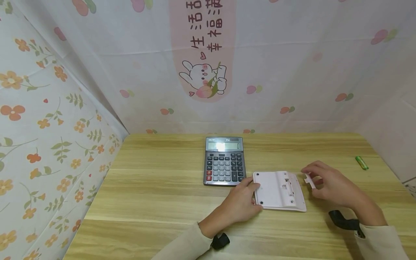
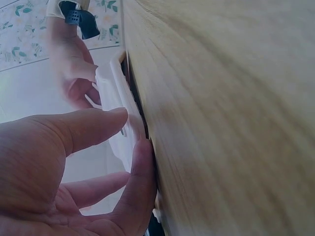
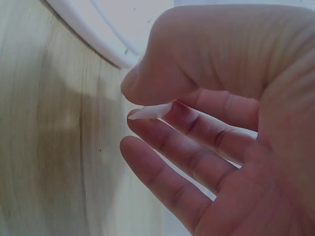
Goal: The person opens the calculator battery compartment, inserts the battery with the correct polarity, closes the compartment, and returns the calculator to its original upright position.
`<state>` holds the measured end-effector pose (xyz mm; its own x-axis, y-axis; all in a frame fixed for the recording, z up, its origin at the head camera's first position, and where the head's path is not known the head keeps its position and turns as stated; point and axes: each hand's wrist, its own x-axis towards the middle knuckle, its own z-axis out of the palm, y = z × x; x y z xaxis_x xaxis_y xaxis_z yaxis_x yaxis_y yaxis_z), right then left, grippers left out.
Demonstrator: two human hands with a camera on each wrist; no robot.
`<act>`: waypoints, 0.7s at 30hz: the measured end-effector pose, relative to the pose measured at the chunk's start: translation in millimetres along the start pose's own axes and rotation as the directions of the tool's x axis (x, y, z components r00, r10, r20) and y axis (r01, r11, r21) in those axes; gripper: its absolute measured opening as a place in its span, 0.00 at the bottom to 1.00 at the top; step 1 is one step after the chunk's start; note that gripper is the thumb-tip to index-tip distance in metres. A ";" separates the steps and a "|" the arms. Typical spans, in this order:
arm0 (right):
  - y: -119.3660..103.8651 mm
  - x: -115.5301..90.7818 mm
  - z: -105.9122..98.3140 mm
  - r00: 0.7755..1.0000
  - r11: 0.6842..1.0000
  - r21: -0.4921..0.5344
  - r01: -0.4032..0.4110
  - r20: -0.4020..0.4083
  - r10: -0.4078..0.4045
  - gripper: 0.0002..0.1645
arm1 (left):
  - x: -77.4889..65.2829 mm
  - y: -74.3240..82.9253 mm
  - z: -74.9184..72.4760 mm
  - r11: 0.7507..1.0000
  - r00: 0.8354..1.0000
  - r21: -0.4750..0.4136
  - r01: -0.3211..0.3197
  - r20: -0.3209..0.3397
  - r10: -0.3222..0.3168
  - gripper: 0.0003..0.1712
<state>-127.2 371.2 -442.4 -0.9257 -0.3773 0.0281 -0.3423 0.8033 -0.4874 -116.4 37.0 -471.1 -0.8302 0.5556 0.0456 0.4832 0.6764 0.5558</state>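
A white gadget (image 1: 268,189) is back-up w/ an open slot (image 1: 289,187) nr its R end, L edge gripped by the L hand (image 1: 240,202), & a little white lid (image 1: 310,181) w/ a tab is pinched in the R hand (image 1: 338,187), just beside.

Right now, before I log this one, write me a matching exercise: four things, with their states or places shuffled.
1 grey calculator
2 white calculator
3 battery cover
4 battery

A held in the right hand
B green, near the table's right edge
C display reading 0
D underside up, gripped by the left hand

1-C, 2-D, 3-A, 4-B
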 end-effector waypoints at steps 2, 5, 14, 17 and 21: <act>3.0 -0.5 -0.4 1.000 1.000 -0.003 -0.004 0.002 0.004 0.37 | -2.4 4.1 -5.5 1.000 1.000 -0.007 0.007 0.011 -0.007 0.38; 6.5 -1.0 -0.5 1.000 1.000 -0.004 -0.010 0.005 0.010 0.38 | -3.0 5.6 -6.6 1.000 1.000 0.008 0.006 0.008 -0.006 0.37; 15.3 -3.9 -0.5 1.000 1.000 -0.016 -0.022 0.009 0.022 0.38 | -1.9 6.5 -7.5 0.999 0.999 0.006 0.033 0.032 -0.033 0.38; 17.3 -5.1 -1.1 1.000 1.000 -0.013 -0.020 0.006 0.021 0.38 | -2.4 7.0 -8.0 0.999 0.999 0.006 0.034 0.034 -0.034 0.38; 20.2 -6.4 -2.1 1.000 1.000 -0.011 -0.014 0.003 0.014 0.38 | -2.7 6.9 -8.2 0.999 0.999 0.004 0.034 0.032 -0.034 0.38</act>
<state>-128.6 390.8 -450.5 -0.9297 -0.3677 0.0189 -0.3314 0.8133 -0.4783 -113.1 36.2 -460.6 -0.8369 0.5473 0.0002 0.4560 0.6970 0.5534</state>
